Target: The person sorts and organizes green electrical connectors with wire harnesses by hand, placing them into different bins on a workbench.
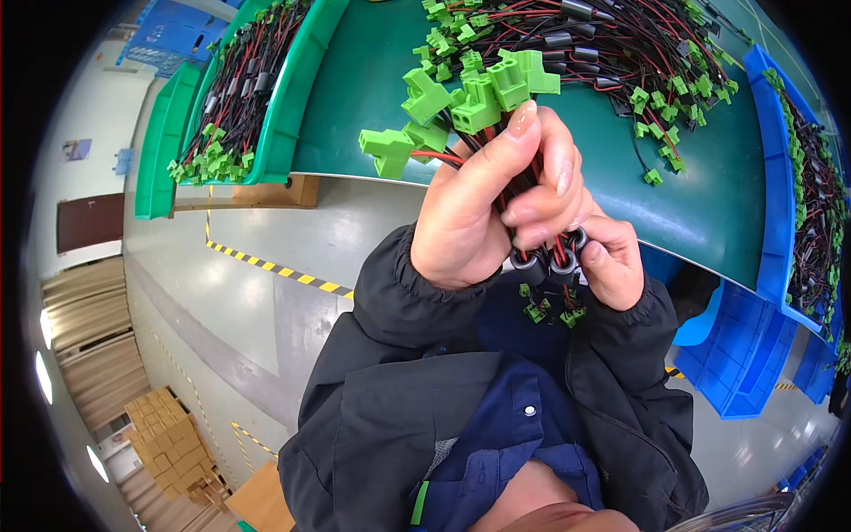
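Note:
My left hand point(465, 199) is closed around a bundle of red and black cables, raised over the table's near edge. Large green connectors point(477, 105) fan out above its fingers. Lower on the same bundle, black cylindrical cores point(562, 262) hang below the left fingers. Beside these cores, my right hand point(616, 266) is closed, its thumb and fingers on the cables; the exact grip is partly hidden. Small green connectors point(537, 310) dangle at the lower ends, in front of my dark jacket.
A large pile of similar cables point(585, 44) lies on the green table point(355, 97). A green bin point(288, 97) full of cables stands left, a blue bin point(774, 204) of cables right. Blue bins point(731, 363) sit below on the right. Stacked cartons point(173, 443) stand on the floor.

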Action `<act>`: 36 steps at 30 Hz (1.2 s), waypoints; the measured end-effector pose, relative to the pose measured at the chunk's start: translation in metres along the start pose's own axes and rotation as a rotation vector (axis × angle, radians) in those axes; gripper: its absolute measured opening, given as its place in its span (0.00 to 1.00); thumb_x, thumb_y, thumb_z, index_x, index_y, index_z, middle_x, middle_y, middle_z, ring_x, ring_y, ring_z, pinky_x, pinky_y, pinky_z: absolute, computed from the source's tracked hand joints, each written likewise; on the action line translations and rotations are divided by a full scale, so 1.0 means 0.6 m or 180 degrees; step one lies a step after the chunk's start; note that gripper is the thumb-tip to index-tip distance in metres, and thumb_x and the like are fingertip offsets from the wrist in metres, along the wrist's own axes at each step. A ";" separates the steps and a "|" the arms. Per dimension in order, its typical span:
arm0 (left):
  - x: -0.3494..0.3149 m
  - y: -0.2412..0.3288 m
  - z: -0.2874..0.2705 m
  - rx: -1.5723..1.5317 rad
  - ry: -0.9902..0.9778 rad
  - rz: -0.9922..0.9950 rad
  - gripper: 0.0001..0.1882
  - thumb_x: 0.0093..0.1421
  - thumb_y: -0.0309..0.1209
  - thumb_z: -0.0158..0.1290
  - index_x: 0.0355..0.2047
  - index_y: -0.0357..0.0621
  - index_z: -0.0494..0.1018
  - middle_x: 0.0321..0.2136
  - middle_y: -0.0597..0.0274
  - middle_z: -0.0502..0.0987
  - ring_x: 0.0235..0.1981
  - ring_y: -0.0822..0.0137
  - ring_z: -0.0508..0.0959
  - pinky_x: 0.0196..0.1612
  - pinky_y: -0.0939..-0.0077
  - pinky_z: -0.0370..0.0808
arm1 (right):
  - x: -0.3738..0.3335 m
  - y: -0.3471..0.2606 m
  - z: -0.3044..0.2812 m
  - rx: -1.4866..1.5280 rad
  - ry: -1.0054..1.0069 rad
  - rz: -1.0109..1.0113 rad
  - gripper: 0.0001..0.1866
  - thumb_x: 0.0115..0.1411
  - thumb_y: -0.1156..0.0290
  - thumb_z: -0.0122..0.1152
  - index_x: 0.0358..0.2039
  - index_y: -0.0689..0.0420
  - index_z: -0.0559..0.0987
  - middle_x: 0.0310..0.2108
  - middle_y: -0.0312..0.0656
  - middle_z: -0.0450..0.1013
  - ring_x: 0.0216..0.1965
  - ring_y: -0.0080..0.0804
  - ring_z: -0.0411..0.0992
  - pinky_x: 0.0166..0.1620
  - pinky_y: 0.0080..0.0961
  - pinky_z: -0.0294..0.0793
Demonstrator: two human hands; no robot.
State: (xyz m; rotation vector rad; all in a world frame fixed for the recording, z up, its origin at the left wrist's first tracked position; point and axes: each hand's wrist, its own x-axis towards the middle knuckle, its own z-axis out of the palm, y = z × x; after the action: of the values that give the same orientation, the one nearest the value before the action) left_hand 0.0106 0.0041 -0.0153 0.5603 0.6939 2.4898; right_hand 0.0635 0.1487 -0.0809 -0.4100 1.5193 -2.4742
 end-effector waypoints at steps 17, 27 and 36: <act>-0.001 -0.001 -0.008 -0.0316 0.0188 -0.0249 0.14 0.62 0.37 0.30 0.23 0.50 0.60 0.12 0.76 0.53 0.16 0.78 0.57 0.43 0.74 0.62 | 0.003 -0.020 -0.008 0.0791 -0.0211 0.0823 0.31 0.57 0.56 0.44 0.51 0.70 0.57 0.26 0.38 0.66 0.24 0.22 0.64 0.31 0.15 0.63; 0.010 -0.019 0.012 0.1037 0.0669 0.0468 0.08 0.60 0.34 0.35 0.25 0.49 0.59 0.18 0.72 0.55 0.23 0.75 0.59 0.36 0.79 0.58 | 0.011 0.013 0.026 -0.0601 0.0410 -0.0427 0.37 0.49 0.60 0.57 0.53 0.65 0.52 0.44 0.44 0.60 0.41 0.30 0.62 0.46 0.23 0.61; 0.009 -0.027 0.017 0.0156 0.0802 0.0033 0.06 0.61 0.34 0.36 0.33 0.47 0.60 0.24 0.71 0.60 0.31 0.73 0.63 0.46 0.75 0.58 | -0.002 0.036 0.010 0.1535 -0.0337 0.0546 0.42 0.52 0.35 0.16 0.52 0.58 0.56 0.18 0.47 0.65 0.09 0.19 0.58 0.18 0.15 0.61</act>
State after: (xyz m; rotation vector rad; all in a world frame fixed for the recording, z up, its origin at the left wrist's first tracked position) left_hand 0.0171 0.0230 -0.0152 0.2689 0.8497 2.5850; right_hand 0.0675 0.1346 -0.0979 -0.3012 0.8359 -2.5210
